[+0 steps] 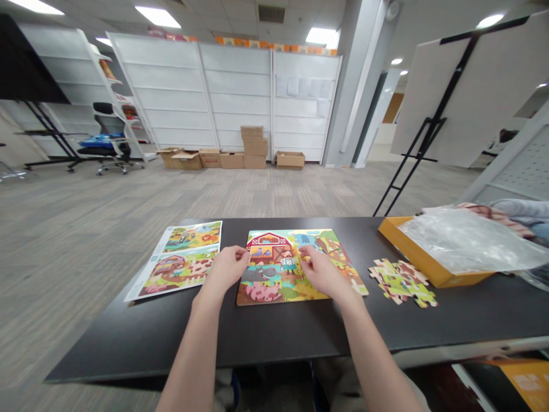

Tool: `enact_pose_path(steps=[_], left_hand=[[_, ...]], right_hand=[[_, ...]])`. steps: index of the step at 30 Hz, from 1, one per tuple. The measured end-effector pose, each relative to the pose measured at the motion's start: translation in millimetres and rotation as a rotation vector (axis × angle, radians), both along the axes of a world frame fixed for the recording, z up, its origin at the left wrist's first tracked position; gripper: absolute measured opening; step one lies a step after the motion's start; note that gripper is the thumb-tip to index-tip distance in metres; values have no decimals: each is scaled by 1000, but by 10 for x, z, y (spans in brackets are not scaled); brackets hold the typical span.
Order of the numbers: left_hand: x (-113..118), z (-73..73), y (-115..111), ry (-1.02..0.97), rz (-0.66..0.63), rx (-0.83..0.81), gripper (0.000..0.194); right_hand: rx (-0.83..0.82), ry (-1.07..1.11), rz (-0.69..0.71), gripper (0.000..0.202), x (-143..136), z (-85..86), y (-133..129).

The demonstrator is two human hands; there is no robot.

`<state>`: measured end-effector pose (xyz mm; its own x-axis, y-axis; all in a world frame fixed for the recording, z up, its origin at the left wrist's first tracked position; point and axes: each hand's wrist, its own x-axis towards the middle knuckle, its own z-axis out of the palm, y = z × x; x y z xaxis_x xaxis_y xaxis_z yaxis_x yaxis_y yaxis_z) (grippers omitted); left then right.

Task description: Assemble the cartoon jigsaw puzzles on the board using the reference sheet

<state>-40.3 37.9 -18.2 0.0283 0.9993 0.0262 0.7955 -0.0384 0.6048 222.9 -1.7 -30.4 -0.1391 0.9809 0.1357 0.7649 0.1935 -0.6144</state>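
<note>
A colourful farm jigsaw puzzle (268, 286) lies flat on the black table (274, 337), with a red barn, a farmer, a grey hippo-like animal and a pink pig. My left hand (231, 266) is at its left edge, with thumb and fingertips pinched together; what they hold, if anything, is hidden. Over the right-centre of the puzzle, my right hand (321, 272) has its fingers curled in towards the thumb. Whether a piece is between them cannot be made out. Loose puzzle pieces (403, 280) are heaped to the right.
A printed picture sheet (180, 260) lies left of the puzzle. An orange box (429, 260) with clear plastic wrapping (465, 237) stands at the right, near folded cloth (521, 214). Beyond the table are cardboard boxes (255, 147), an office chair (107, 140) and a board stand (412, 154).
</note>
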Motion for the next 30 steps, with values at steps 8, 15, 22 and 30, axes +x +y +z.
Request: enact_pose_path(steps=[8,15,22,30], left_hand=[[12,11,-10,20,-7,5,32],[33,87,-36,-4,8,-7,32],[38,103,-47,-6,25,80,33],[42,137,-129,32,-4,173,33]], right_hand=[[-1,-32,-15,32,-17,-2,-12],[58,37,-85,27,208,166,-54],[63,-115,-595,29,1216,320,-302],[-102,-275,-861,40,2150,-18,-466]])
